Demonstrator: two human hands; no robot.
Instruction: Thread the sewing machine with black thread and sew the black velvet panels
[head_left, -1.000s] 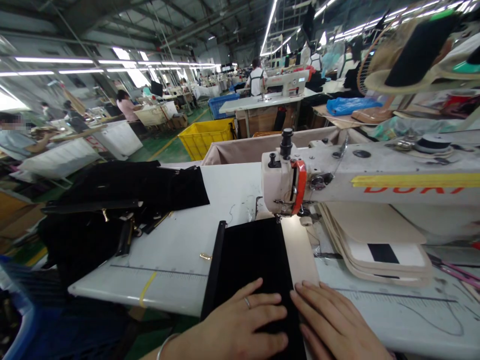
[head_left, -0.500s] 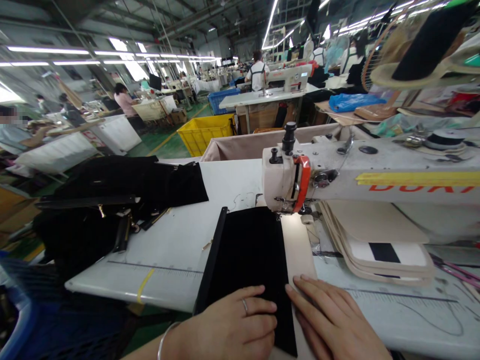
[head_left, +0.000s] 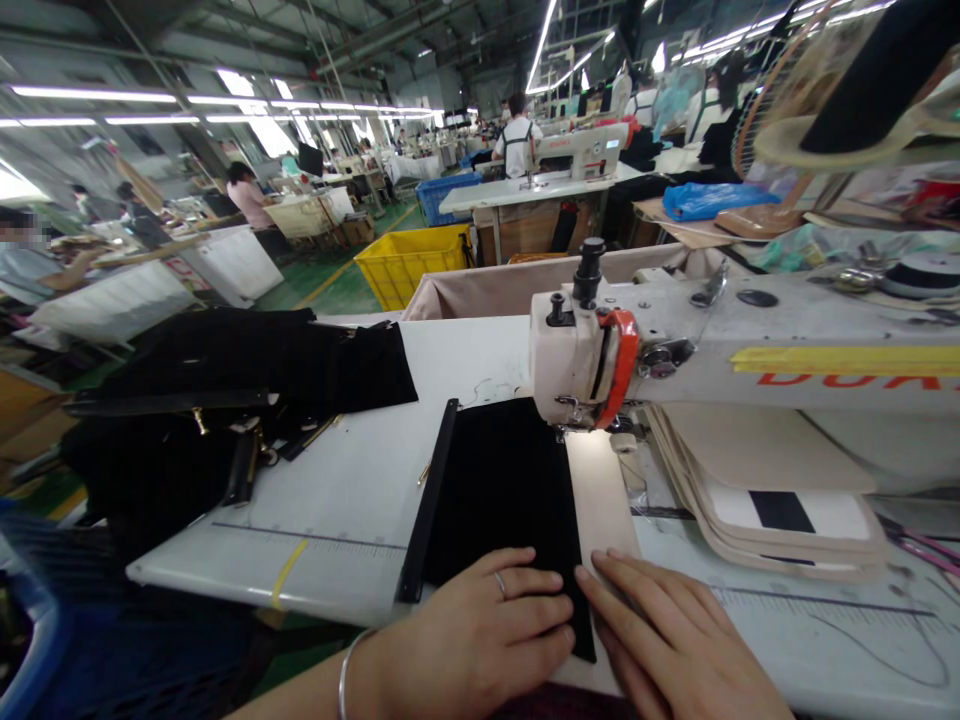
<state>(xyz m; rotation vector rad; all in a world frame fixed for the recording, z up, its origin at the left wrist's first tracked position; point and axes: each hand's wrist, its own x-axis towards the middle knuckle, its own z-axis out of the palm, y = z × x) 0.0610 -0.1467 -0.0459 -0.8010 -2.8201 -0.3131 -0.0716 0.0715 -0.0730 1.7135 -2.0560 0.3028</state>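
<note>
A black fabric panel with a stiff black strip along its left edge lies on the white sewing table. Its far end sits under the head of the cream sewing machine. My left hand rests flat on the panel's near end, fingers stretched out, a ring on one finger and a bracelet on the wrist. My right hand lies flat beside it, fingers on the beige strip along the panel's right edge. Neither hand grips anything.
A heap of black fabric pieces with gold fittings covers the table's left end. Stacked beige templates lie under the machine arm at right. A yellow crate, other sewing stations and seated people fill the hall behind.
The black panel has slid away from me, further under the machine head. Both hands have followed it forward, still flat on its near end.
</note>
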